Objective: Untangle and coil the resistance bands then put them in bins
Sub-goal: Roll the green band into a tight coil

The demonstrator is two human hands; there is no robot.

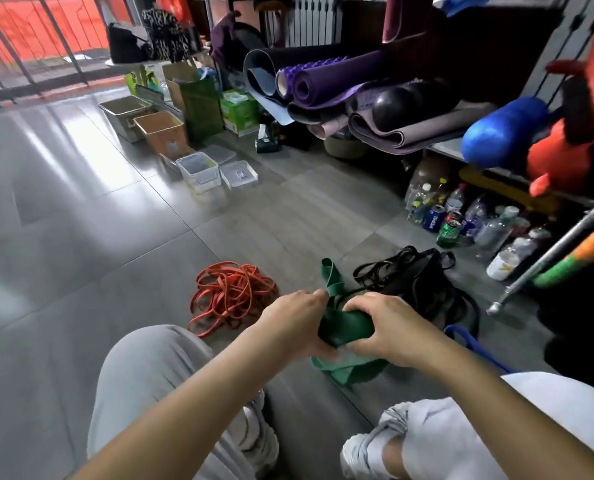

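Head view, nearest first: both hands meet low over the grey floor [115, 271] on the green band [345, 327]. The left hand [297, 323] pinches its left side with curled fingers, and the right hand [389, 329] is clamped over a partly rolled bundle of it. The step in hand looks like coiling. The bundle's long axis runs left to right between the hands, a loose loop sags beneath it toward the floor, and one free end stands up and away, pointing far. The next move probably calls for feeding that free end and the slack loop round the bundle while the right hand keeps the turns from springing apart. Just beyond, to the left, the red bands [233, 292] lie in a tangled heap. To the right the black bands [416, 275] are knotted together, with a blue band [468, 341] near the right hand. The clear bins [198, 169] stand well apart, far across the floor, so the finished coil will need a long reach or a carry.
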